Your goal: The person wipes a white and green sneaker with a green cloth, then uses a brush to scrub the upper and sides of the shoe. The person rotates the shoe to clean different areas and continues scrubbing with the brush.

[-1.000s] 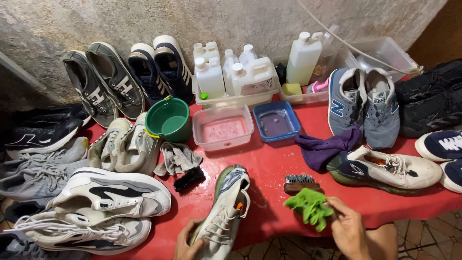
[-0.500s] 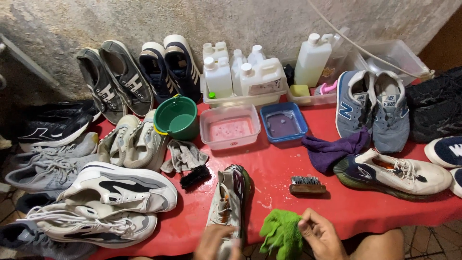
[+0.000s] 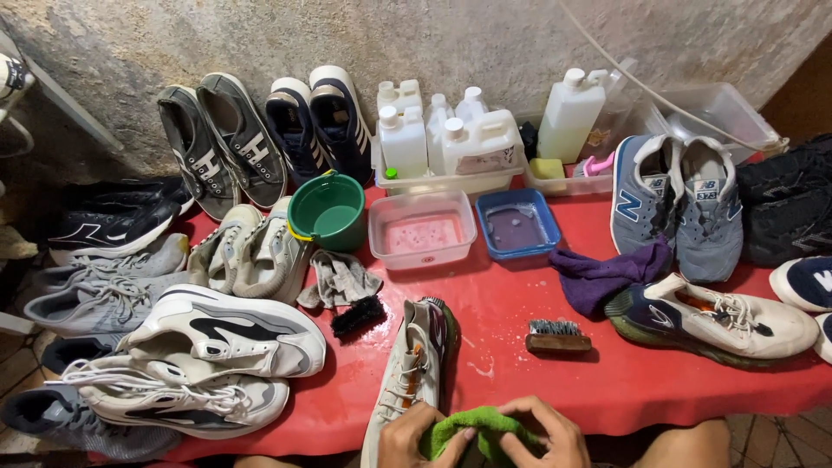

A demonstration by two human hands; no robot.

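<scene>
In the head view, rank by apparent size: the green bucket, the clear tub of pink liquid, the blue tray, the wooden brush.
1. Clear plastic tub of pink liquid
2. Round green plastic bucket and square blue plastic tray: too alike to rank
3. Small wooden-backed brush, clearly smallest though nearest the camera

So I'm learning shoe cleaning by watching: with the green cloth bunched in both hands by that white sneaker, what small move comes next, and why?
Probably press the green cloth onto the side of the white sneaker and wipe. Both the left hand and the right hand have a grip on the cloth right beside the shoe, which lies on its side on the wet red table, while the wooden brush sits apart.
</scene>
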